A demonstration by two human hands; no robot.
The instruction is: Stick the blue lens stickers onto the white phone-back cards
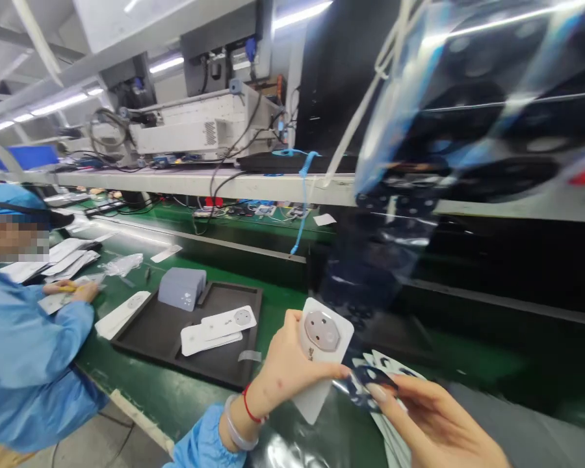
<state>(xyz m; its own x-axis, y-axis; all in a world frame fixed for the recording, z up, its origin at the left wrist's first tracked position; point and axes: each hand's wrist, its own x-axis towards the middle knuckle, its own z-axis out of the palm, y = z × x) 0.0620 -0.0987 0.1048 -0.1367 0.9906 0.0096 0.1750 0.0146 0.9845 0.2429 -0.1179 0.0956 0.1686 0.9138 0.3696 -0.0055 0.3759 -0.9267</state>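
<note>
Left hand (pixel 285 361) closed on card (pixel 322 330); right hand (pixel 439 422) pinches dark piece (pixel 359 389), fingertips together. Step: peeling, seemingly; next needs steady pull.

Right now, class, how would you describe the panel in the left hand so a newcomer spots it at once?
On the green bench, find the black tray. Just right of it, the left hand holds a white panel bearing a three-holed grey disc. Similar panels lie in the tray, but this one is hand-held.
</note>
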